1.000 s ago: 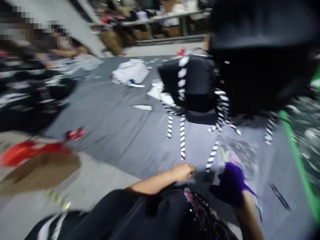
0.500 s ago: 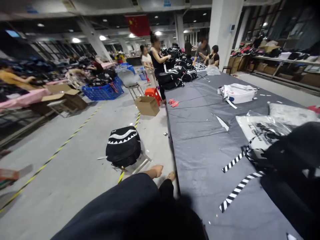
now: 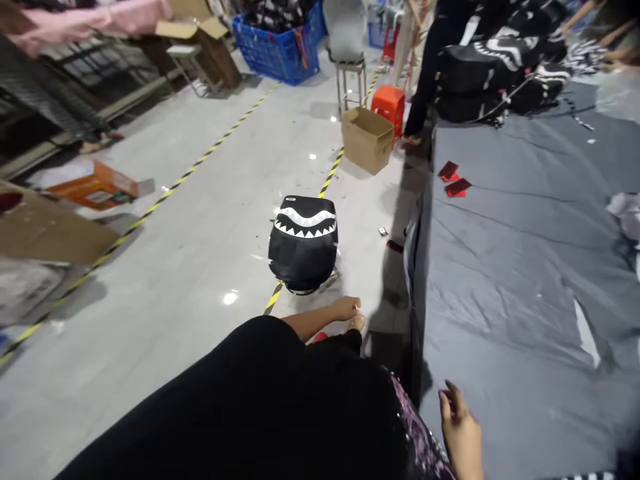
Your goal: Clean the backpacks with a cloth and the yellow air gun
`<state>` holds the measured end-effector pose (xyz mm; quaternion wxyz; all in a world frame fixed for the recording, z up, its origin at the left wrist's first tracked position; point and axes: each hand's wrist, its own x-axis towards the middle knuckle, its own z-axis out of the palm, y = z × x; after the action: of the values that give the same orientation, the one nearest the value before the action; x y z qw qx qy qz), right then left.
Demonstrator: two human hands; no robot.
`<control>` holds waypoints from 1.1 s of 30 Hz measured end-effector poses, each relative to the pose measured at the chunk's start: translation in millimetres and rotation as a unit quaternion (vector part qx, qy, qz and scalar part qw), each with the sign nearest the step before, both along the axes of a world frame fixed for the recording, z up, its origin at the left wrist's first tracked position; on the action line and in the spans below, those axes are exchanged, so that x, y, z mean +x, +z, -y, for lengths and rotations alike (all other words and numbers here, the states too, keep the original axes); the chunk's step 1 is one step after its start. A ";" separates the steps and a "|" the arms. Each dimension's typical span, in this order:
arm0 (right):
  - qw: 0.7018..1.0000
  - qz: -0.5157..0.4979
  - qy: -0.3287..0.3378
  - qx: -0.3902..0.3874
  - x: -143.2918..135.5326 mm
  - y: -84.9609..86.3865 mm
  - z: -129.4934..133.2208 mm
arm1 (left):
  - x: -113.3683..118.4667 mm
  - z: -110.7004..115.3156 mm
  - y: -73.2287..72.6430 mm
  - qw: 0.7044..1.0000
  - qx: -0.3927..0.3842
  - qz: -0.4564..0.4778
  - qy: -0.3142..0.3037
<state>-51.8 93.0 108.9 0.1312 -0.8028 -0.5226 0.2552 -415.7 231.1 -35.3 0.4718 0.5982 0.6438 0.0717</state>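
While striped tape (image 3: 194,167) slants up the left, open floor (image 3: 225,233) runs to the backpack (image 3: 303,259) at frame centre: toothed front facing viewer, long axis up-down, top toward upper edge. Left hand (image 3: 349,307) just below right, apart, fingers curled; cannot tell if holding. Table (image 3: 500,293) edge right of centre. Right hand (image 3: 460,427), lower right: fingers parted, released, well apart from backpack.

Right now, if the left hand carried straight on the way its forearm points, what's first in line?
Probably the side of the grey-covered table: the left hand points across a shadowed strip of floor towards it. Height and depth are unclear from one view.
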 end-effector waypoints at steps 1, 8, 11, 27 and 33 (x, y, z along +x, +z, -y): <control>0.999 0.004 0.048 -0.014 -15.1 0.8 -27.1 | -24.2 -9.2 -5.3 1.000 -0.017 -0.011 0.016; 0.969 0.071 0.217 -0.098 -83.1 9.5 -180.7 | -158.3 -18.8 -30.4 0.973 -0.045 -0.091 0.207; 0.952 0.069 0.275 -0.117 -111.5 0.3 -226.2 | -169.0 -33.7 -33.2 0.967 -0.040 -0.086 0.238; 0.903 -0.061 0.310 -0.293 -233.5 -162.9 -588.9 | -170.9 -283.8 -39.9 0.948 -0.126 -0.046 0.288; 0.912 -0.113 0.169 -0.357 -272.7 -277.3 -679.0 | -151.4 -454.2 -113.3 0.967 -0.129 0.034 0.219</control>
<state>-324.5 772.0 -168.4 -0.1512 -0.6615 -0.5059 0.5327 -567.1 685.4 -148.7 0.5389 0.3742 0.7466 0.1099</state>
